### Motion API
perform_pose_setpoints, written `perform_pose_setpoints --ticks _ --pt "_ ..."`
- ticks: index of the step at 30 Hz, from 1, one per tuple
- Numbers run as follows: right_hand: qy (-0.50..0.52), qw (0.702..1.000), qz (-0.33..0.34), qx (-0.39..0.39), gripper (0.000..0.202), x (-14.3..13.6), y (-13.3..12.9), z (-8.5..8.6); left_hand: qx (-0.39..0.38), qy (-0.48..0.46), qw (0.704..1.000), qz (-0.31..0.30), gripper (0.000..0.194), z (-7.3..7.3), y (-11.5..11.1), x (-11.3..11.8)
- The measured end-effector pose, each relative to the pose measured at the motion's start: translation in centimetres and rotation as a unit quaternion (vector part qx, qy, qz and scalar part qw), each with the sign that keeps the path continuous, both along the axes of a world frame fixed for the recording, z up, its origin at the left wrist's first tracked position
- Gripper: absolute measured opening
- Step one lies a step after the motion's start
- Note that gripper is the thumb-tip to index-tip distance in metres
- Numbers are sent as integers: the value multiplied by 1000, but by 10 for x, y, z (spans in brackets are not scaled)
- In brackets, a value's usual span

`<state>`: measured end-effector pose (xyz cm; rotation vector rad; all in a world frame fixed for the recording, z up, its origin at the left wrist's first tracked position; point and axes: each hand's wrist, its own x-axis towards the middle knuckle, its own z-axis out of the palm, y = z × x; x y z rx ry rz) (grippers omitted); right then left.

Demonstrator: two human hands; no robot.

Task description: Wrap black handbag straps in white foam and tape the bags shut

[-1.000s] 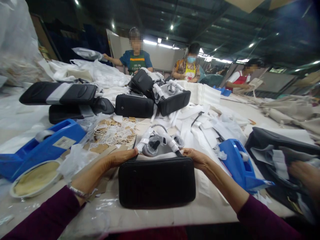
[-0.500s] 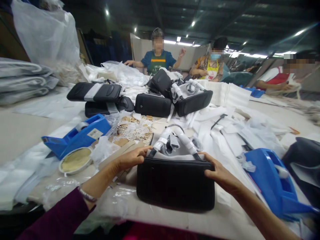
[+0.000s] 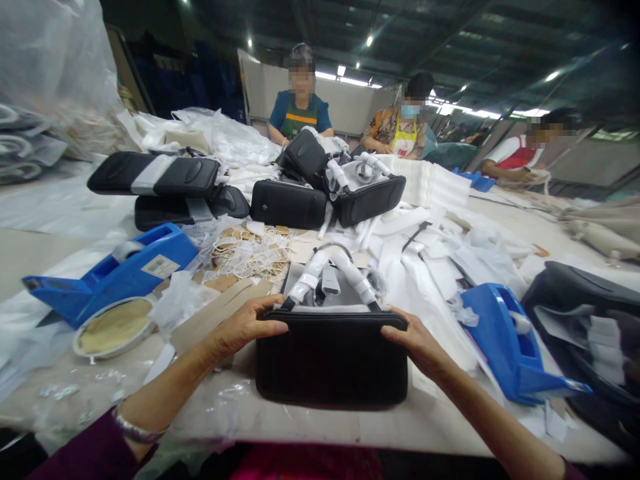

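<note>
A black handbag (image 3: pixel 332 360) stands upright on the table right in front of me. Its two handles (image 3: pixel 311 275) are wrapped in white padding and rise above the top edge. My left hand (image 3: pixel 253 327) grips the upper left corner, thumb on the front face and fingers behind. At the upper right corner my right hand (image 3: pixel 407 331) holds the bag the same way. Grey lining or wrapping and a small pale tag (image 3: pixel 330 280) show between the handles. The fingers behind the bag are partly hidden.
Blue tape dispensers stand at left (image 3: pixel 120 270) and right (image 3: pixel 505 340). A tape roll (image 3: pixel 115 327) lies near the left one. Tangled tag strings (image 3: pixel 250 253), white foam strips (image 3: pixel 425 293) and more black bags (image 3: pixel 289 205) lie beyond. Several co-workers sit across the table.
My view has shifted, so the scene sits differently in the picture. My left thumb now lies over the bag's front top edge. Across the table, a co-worker's raised hand has come down.
</note>
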<state>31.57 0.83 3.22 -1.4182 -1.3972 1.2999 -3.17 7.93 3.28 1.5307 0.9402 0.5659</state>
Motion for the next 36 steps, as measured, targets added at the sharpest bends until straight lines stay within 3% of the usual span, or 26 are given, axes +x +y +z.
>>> perform_pose_setpoints --ticks 7,12,18,23,29,33,36 --pt "38 996 -75 20 47 -15 -8 3 -48 -47 998 16 54 11 -11 8" --pt "112 990 -87 -22 40 -16 -8 2 -70 -68 994 58 48 4 -12 11" --pt "75 996 -26 -29 36 -9 0 18 -73 -76 993 55 37 0 -13 13" --pt "34 996 46 -63 50 -3 7 33 -66 -64 994 60 39 6 -15 13" --pt "35 995 4 -91 32 -7 0 15 -62 -70 993 67 39 6 -20 15" --pt "-57 996 -7 -74 34 -3 -5 11 -64 -105 989 78 36 2 -21 18" --pt "-238 970 29 -35 39 0 -7 28 -55 -128 988 59 33 0 -19 18"
